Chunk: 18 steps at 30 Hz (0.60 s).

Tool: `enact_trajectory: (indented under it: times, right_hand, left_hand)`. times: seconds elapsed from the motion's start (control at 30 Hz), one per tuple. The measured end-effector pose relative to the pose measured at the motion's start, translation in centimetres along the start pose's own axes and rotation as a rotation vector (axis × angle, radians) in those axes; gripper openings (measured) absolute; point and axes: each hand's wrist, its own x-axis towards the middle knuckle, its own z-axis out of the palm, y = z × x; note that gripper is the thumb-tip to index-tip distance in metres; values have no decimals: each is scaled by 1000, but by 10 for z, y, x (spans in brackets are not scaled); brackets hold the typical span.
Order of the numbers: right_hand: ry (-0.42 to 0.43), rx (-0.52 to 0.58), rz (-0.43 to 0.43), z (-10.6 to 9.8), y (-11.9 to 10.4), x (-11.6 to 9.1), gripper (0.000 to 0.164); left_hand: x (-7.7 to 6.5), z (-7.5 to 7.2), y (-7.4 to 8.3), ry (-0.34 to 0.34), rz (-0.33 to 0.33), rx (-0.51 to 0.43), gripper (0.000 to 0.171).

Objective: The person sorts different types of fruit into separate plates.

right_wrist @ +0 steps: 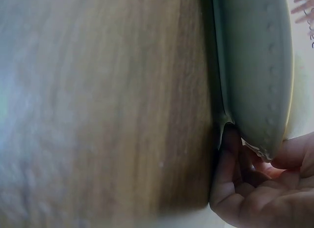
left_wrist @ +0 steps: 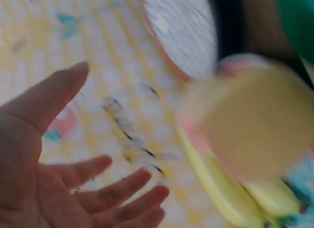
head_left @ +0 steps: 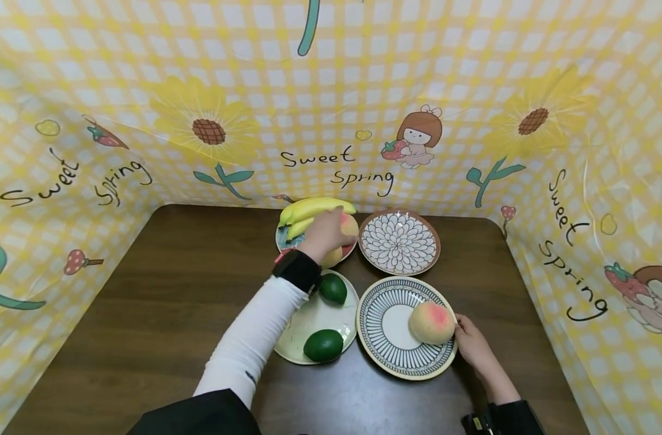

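My left hand (head_left: 321,234) is over the far-left plate, its fingers spread in the left wrist view, beside a peach (left_wrist: 260,122) and apart from it. On that plate lie yellow bananas (head_left: 317,207), a peach (head_left: 350,225) partly behind the hand and another peach (head_left: 332,258) under the wrist. My right hand (head_left: 475,344) pinches the right rim of a black-and-white patterned plate (head_left: 378,338), thumb above and fingers beneath in the right wrist view. A pink-blushed peach (head_left: 432,322) sits on this plate, right of its middle.
A pale plate (head_left: 293,335) at near left bears two dark green oval fruits (head_left: 324,345). Behind the patterned plate stands a brown-rimmed plate (head_left: 399,241) with a petal design. The plates stand close together on a brown wooden table (head_left: 173,314), with checked cloth (head_left: 244,121) around it.
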Motion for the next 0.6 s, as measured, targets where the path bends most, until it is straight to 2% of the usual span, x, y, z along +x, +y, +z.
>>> enact_trajectory:
  times: [0.03, 0.1, 0.17, 0.23, 0.3, 0.4, 0.47, 0.53, 0.6]
  right_hand:
    - [0, -2, 3, 0, 0, 0, 46]
    - [5, -1, 6, 1, 0, 0, 46]
    - [11, 2, 8, 1, 1, 0, 45]
    - [12, 4, 8, 1, 0, 0, 45]
    - [8, 8, 8, 2, -1, -1, 46]
    - [3, 18, 4, 5, -1, 0, 46]
    - [6, 21, 0, 5, -1, 0, 46]
    - [13, 24, -2, 5, -1, 0, 45]
    - [18, 18, -3, 4, 1, 1, 45]
  left_hand:
    - [3, -2, -8, 10, -46, -1, 85]
    - [10, -2, -20, -5, -82, -22, 81]
    - [15, 5, -29, -48, -83, -29, 75]
    - [18, 13, -35, -92, -89, -9, 65]
    - [19, 21, -39, -109, -120, 38, 64]
    - [19, 30, -40, -114, -200, 109, 73]
    - [19, 35, -41, -110, -235, 124, 88]
    - [19, 38, -41, -113, -247, 127, 98]
    - [21, 42, -42, -111, -243, 112, 101]
